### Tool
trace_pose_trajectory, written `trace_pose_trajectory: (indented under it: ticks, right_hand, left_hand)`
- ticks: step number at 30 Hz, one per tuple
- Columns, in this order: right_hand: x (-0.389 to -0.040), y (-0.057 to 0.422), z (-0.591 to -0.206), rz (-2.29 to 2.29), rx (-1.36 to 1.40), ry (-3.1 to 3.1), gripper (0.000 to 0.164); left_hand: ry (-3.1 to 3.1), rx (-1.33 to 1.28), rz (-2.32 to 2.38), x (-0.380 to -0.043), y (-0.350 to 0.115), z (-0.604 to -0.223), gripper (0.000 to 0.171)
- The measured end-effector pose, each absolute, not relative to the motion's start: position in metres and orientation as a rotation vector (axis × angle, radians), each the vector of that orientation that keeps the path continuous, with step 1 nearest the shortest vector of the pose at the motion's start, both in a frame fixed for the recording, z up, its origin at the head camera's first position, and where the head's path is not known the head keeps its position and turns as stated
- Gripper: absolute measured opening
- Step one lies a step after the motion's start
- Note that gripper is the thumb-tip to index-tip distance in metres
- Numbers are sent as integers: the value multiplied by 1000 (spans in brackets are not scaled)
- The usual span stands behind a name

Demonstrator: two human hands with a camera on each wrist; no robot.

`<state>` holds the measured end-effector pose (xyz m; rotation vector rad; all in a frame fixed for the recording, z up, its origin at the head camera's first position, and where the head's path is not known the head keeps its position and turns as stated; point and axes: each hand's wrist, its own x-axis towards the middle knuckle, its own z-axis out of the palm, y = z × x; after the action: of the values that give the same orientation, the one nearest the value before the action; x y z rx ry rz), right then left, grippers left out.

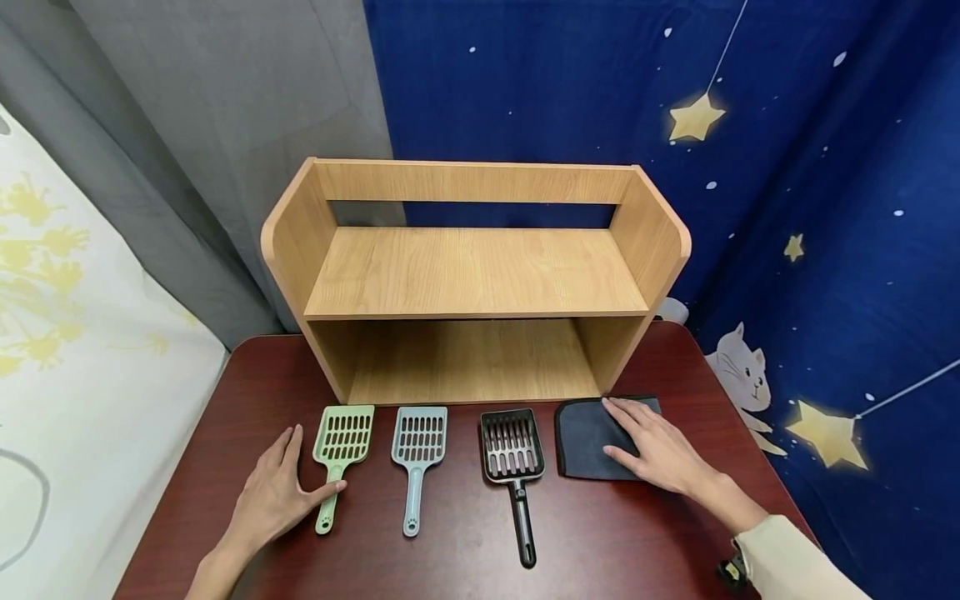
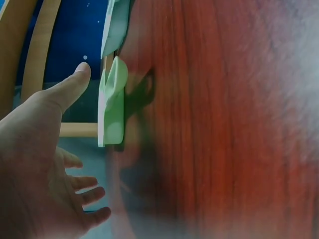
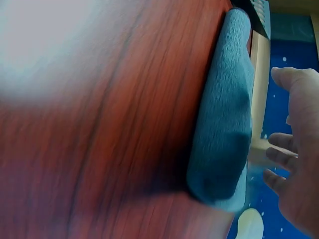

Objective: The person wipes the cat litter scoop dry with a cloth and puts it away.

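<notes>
My left hand (image 1: pixel 270 492) is spread beside a light green slotted litter scoop (image 1: pixel 326 520), its thumb overlapping the handle in the head view. In the left wrist view, a gap shows between that hand and the green scoop (image 2: pixel 113 122). To the right lie a pale blue litter scoop (image 1: pixel 413 500) and a black one (image 1: pixel 522 525), handles toward me. My right hand (image 1: pixel 660 446) is over a folded dark grey cloth (image 1: pixel 588 450), fingers extended. The right wrist view shows the fingers apart from the cloth (image 3: pixel 224 109). Both hands hold nothing.
A two-tier light wooden shelf (image 1: pixel 480 271) stands at the back of the dark red table (image 1: pixel 247 400), close behind the scoops and cloth. Grey curtain (image 1: pixel 225 100) and blue star-patterned curtain (image 1: pixel 540 83) hang behind. White fabric (image 1: pixel 82 375) borders the table's left side.
</notes>
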<state>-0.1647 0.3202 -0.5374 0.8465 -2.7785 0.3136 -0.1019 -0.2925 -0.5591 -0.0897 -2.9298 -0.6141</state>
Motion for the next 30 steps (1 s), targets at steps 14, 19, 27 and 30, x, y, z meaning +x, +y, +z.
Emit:
trace_pose_trajectory:
  ticks: [14,19,27,30]
  right_hand:
    - [-192,289,-555,450,952,-2763,65]
    - [-200,283,-559,468,953,-2780,63]
    - [-214,281,-566,479,996,-2715,59]
    - [-216,281,-568,454,1007,-2707,58]
  left_hand:
    - [-3052,73,-693,-90,-280,-554,120]
    - [-3085,114,-700,-90,-276,-552,117]
    - [-3077,133,-688,-91,-272,-554,109]
    - [-3063,123,-684,-90,-272,-555,105]
